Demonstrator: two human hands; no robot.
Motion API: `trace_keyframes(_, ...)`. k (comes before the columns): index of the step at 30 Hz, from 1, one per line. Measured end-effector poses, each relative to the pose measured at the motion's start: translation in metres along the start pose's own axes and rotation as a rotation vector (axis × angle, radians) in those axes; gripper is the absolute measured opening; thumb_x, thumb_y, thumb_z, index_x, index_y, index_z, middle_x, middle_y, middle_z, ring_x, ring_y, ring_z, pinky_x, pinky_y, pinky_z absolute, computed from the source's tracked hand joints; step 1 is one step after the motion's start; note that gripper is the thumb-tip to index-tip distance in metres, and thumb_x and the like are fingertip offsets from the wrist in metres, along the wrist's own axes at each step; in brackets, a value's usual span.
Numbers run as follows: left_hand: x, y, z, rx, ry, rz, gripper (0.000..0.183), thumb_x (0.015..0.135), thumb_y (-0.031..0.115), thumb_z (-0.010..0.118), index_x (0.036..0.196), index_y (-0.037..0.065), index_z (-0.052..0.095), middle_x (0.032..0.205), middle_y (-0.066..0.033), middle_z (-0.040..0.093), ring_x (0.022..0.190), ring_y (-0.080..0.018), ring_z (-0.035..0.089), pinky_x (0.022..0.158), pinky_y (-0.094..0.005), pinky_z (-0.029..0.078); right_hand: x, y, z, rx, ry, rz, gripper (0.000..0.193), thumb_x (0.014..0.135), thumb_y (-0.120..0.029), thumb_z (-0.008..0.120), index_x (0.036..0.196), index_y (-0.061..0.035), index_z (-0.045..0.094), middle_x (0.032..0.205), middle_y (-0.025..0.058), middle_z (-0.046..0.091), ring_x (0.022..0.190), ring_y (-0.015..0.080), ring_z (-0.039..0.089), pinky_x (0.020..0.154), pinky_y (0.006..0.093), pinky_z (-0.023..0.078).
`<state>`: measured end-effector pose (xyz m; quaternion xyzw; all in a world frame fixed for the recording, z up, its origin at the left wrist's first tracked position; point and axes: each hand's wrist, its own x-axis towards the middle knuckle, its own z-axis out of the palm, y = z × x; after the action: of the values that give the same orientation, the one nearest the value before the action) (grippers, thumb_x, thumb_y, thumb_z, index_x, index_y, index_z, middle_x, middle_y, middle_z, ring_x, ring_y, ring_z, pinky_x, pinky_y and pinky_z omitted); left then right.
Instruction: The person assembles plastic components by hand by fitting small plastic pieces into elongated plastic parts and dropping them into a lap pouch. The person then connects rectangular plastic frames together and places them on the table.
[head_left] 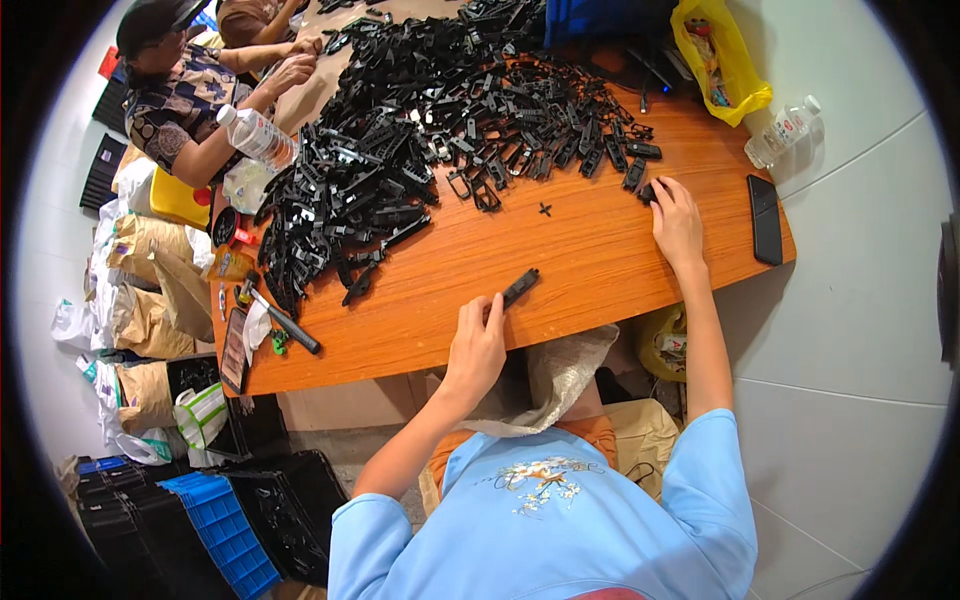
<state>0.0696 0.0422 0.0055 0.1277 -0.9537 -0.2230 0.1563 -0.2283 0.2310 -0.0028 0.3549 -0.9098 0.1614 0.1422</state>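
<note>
At the desk (600, 255), head view, two hands at work, well apart. Left hand (477, 345): fingertips meet the near end of a long part (521, 288), black, close to the near edge; cannot tell whether pinched or merely touched. Right hand (677, 218): thumb and finger closed on a small part (647, 191), also black, just beside the right fringe of the pile (480, 110). Small black cross (545, 210) lies loose between pile and long part.

Step in hand, my reading: picking out a piece on the right while the left minds another. Next move calls for a clean lift off the fringe, neighbours undisturbed, and a steady left.
</note>
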Motion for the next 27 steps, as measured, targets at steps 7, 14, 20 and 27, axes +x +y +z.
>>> trace_keyframes(7, 0.026, 0.007, -0.01, -0.224, 0.016, 0.087, 0.052, 0.072, -0.011, 0.054, 0.122, 0.001, 0.056, 0.122, -0.0159, 0.052, 0.11, -0.0325, 0.051, 0.092, -0.039, 0.046, -0.026, -0.013, -0.009, 0.183, 0.176, -0.058, 0.034, 0.088, -0.011, 0.061, 0.122, -0.0067, 0.059, 0.12, 0.0169, 0.049, 0.107, 0.0316, 0.052, 0.09, 0.0408, 0.044)
trace_keyframes(14, 0.087, -0.011, -0.009, 0.172, -0.049, 0.574, 0.06, 0.068, -0.006, 0.056, 0.126, 0.011, 0.057, 0.139, -0.0083, 0.045, 0.128, -0.0289, 0.041, 0.106, -0.0396, 0.037, -0.027, -0.038, -0.008, 0.241, 0.003, 0.19, 0.032, 0.089, -0.018, 0.063, 0.12, -0.0107, 0.059, 0.104, 0.0177, 0.046, 0.094, 0.0332, 0.048, 0.085, 0.0413, 0.043)
trace_keyframes(20, 0.075, -0.032, -0.004, 0.153, -0.192, 0.637, 0.051, 0.074, 0.003, 0.061, 0.124, 0.009, 0.057, 0.128, -0.0086, 0.054, 0.119, -0.0262, 0.05, 0.1, -0.0378, 0.042, -0.05, -0.052, -0.001, 0.396, 0.111, 0.127, 0.023, 0.088, -0.012, 0.063, 0.108, -0.0026, 0.057, 0.106, 0.0176, 0.051, 0.099, 0.0349, 0.05, 0.085, 0.0426, 0.042)
trace_keyframes(27, 0.047, -0.035, -0.004, -0.06, 0.045, 0.308, 0.03, 0.08, 0.01, 0.067, 0.11, 0.005, 0.064, 0.099, -0.0082, 0.059, 0.091, -0.0261, 0.056, 0.081, -0.0367, 0.046, -0.059, -0.088, -0.006, 0.458, 0.129, -0.004, 0.03, 0.084, -0.01, 0.066, 0.112, -0.0002, 0.06, 0.108, 0.015, 0.06, 0.103, 0.0324, 0.054, 0.089, 0.0407, 0.043)
